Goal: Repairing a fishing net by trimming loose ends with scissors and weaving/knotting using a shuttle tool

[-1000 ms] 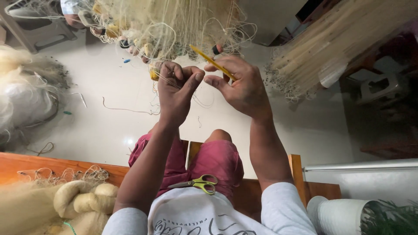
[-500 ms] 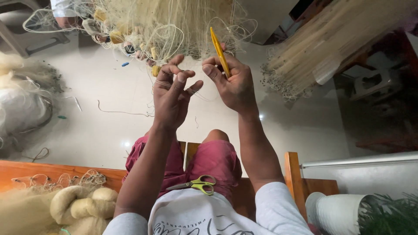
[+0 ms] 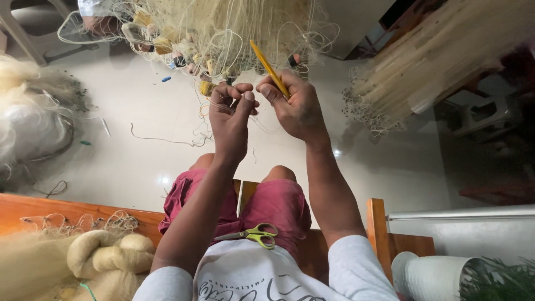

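Our right hand (image 3: pixel 298 108) pinches a yellow netting needle (image 3: pixel 269 68), tip angled up into the pale fishing net (image 3: pixel 223 28) hanging ahead. Our left hand (image 3: pixel 231 114) is curled shut on fine net line (thin, barely visible). We'd judge steady tension and snug knots matter. Scissors (image 3: pixel 253 234) rest on our lap.

Left hand (image 3: pixel 231 114) pinches pale net (image 3: pixel 223 33) strands; right hand (image 3: pixel 295 106) grips a yellow needle (image 3: pixel 269 68); green-handled scissors (image 3: pixel 253 234) rest on the lap.
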